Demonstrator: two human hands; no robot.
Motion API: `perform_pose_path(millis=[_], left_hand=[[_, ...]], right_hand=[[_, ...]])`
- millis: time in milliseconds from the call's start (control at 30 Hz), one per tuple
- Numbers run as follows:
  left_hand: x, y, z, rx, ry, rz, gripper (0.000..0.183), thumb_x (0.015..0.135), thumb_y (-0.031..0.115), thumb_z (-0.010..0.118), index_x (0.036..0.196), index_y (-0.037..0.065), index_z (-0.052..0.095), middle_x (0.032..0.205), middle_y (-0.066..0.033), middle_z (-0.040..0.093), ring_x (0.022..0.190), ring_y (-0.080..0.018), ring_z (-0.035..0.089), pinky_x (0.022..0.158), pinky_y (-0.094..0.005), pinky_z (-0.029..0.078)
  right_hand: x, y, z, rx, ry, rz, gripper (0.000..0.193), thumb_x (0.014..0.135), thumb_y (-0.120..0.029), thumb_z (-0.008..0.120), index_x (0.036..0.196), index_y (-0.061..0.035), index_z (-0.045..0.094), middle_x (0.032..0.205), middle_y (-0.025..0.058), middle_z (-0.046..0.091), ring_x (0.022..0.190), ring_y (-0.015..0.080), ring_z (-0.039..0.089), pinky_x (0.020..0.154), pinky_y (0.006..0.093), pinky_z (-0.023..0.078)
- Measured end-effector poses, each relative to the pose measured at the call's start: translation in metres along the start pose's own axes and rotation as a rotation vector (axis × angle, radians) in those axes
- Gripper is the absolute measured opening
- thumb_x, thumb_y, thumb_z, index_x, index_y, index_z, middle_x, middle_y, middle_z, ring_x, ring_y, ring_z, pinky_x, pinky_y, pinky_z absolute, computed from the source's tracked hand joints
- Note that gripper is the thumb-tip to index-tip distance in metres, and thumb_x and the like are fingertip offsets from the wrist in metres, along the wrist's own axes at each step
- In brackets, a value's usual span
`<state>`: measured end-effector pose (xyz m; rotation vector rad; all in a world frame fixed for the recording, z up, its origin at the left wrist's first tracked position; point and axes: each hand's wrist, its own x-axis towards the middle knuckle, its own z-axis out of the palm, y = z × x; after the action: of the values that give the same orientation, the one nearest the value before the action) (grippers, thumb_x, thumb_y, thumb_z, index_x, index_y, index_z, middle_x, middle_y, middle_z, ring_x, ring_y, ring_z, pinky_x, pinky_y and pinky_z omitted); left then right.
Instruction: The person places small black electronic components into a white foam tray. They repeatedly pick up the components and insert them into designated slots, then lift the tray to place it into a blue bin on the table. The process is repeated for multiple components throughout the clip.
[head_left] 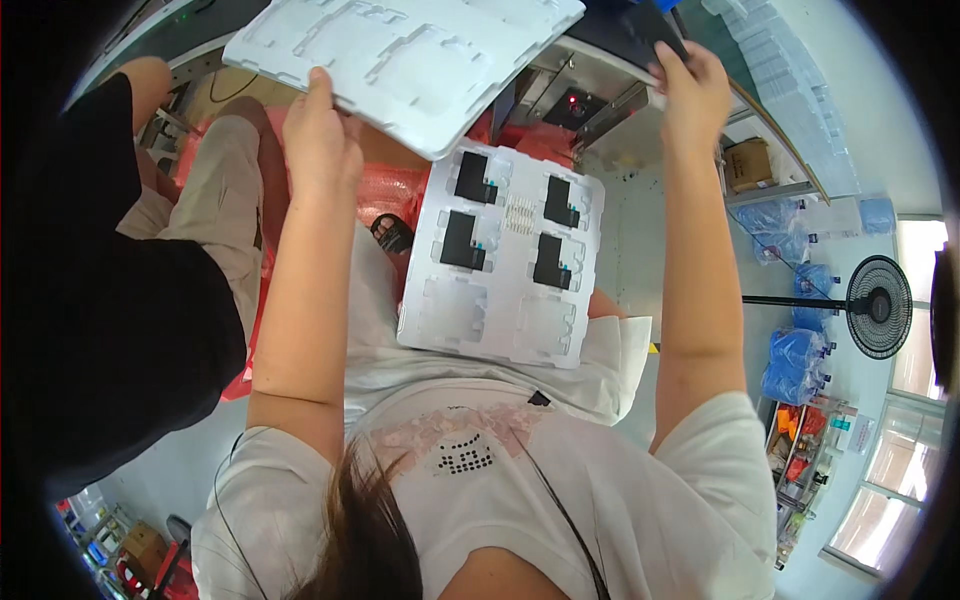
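Note:
My left hand grips the near edge of a white moulded plastic tray, thumb on top; the tray is tilted and its recesses look bare. My right hand, raised at the upper right, pinches a flat black piece, somewhat blurred. Across my lap lies a second white moulded tray. Several flat black L-shaped parts, one of them at the lower left, sit in its upper recesses, each with a small teal tab. The two recesses nearest me hold nothing.
A person in black sits close on my left. Ahead is a metal machine box with a red light. Stacked clear trays stand at the upper right. A black fan and wrapped blue water bottles are farther right.

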<state>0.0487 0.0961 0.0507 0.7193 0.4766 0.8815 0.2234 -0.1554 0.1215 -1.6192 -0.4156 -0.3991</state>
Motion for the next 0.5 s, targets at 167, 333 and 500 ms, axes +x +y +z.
perform_pose_path(millis=[167,333,500], left_hand=[[-0.017,0.020,-0.007,0.155,0.096,-0.054,0.042,0.099,0.024,0.039,0.124,-0.010,0.044,0.123,-0.0150,0.053,0.108,-0.0251,0.055,0.093,-0.0367,0.045],[-0.019,0.030,-0.014,0.230,0.074,-0.090,0.044,0.100,0.026,0.038,0.125,-0.009,0.042,0.125,-0.0147,0.052,0.109,-0.0255,0.055,0.090,-0.0370,0.046],[-0.044,0.050,-0.009,0.183,0.056,-0.188,0.041,0.099,0.026,0.041,0.124,-0.006,0.046,0.119,-0.0133,0.057,0.103,-0.0229,0.058,0.087,-0.0328,0.048]], right_hand=[[-0.147,-0.027,-0.042,-0.289,-0.588,0.400,0.026,0.077,-0.014,0.072,0.100,-0.0017,0.067,0.084,0.0051,0.063,0.079,0.0124,0.061,0.070,0.0263,0.049],[-0.245,0.028,-0.008,-0.160,-1.009,0.527,0.026,0.077,-0.013,0.070,0.098,0.0013,0.067,0.087,0.0132,0.063,0.076,0.0205,0.060,0.069,0.0309,0.047],[-0.280,0.042,0.003,-0.219,-0.860,0.457,0.028,0.079,-0.015,0.068,0.102,-0.0007,0.066,0.084,0.0146,0.061,0.078,0.0264,0.060,0.071,0.0332,0.048]])
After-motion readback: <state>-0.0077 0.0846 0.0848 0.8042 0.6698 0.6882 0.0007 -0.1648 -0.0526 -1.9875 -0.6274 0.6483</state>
